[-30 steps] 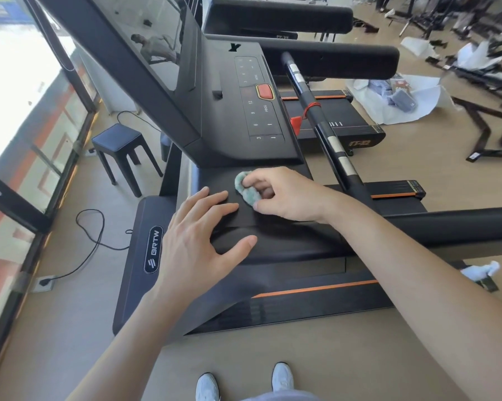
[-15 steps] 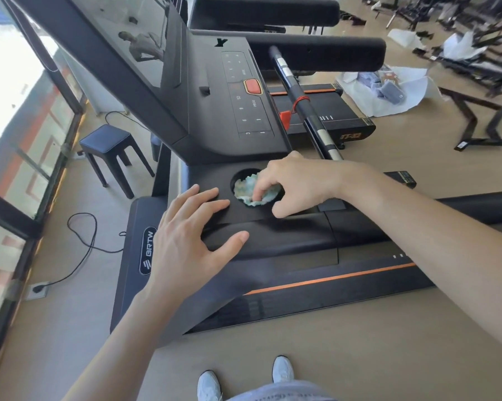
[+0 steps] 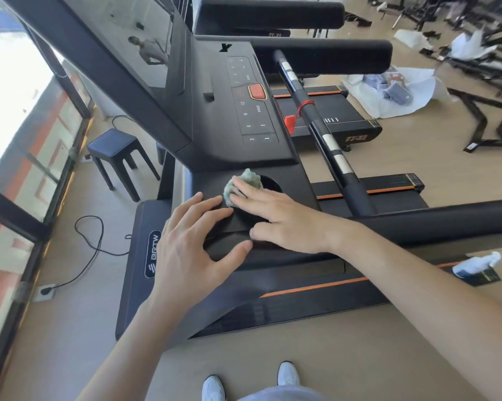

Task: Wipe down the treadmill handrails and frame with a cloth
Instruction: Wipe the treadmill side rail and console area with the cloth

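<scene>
A black treadmill console (image 3: 244, 125) with an orange button stands in front of me, with a flat tray and round cup recess (image 3: 272, 183) below it. My right hand (image 3: 275, 218) presses a small pale green cloth (image 3: 241, 185) flat onto the tray at the left rim of the recess, fingers straight. Spread wide, my left hand (image 3: 191, 253) rests on the tray's near left corner. The long black handrail (image 3: 446, 218) runs off to the right behind my right forearm. A thinner bar (image 3: 325, 134) with silver bands crosses behind the console.
A black stool (image 3: 113, 151) stands left of the treadmill beside a window wall. A power cable (image 3: 90, 241) loops over the floor to a socket. A white spray bottle (image 3: 475, 263) lies on the deck at right. Other treadmills and loose frame parts fill the floor behind.
My right hand has drawn the cloth out of the cup recess leftward onto the flat tray and flattened over it. The left hand has stayed in place.
</scene>
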Available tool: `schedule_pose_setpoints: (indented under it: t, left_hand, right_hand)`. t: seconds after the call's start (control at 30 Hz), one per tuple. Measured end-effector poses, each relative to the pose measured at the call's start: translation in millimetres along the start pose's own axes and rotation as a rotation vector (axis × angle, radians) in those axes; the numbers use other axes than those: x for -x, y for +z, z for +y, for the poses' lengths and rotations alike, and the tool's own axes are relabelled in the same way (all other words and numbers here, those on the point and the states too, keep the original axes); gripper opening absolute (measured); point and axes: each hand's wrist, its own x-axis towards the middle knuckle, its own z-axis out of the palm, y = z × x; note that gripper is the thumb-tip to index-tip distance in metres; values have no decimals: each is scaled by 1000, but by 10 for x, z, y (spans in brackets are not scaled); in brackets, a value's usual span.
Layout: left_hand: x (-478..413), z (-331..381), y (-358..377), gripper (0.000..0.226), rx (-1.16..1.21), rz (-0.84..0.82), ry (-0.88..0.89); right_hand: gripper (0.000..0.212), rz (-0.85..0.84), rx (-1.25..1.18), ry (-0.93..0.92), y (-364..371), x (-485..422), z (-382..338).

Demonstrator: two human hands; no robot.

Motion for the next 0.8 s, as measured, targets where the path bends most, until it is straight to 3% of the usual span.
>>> schedule_pose_setpoints:
  t: [0.17,0.3,0.37,0.47,0.67,0.8]
  left_hand:
    - [10,-2,9,55,8,18,-2]
    - [90,26,15,35,52,168,-31]
    - [184,19,-9,31,127,216,-130]
    - [394,-44,-63,44,276,235,-262]
    - [672,-214,-93,60,313,201,-257]
    - [747,-247,-65,62,248,221,-224]
  right_hand:
    - [64,59,228,0,1,-116,61]
    - [53,53,147,-49,-79,-293,-50]
    - [52,15,123,-65,-99,-433,-105]
    - [65,-31,110,-88,-91,-655,-233]
    - [73,-117,212,-181,210,-725,-625]
    - [56,51,269,-328,480,-221,-584]
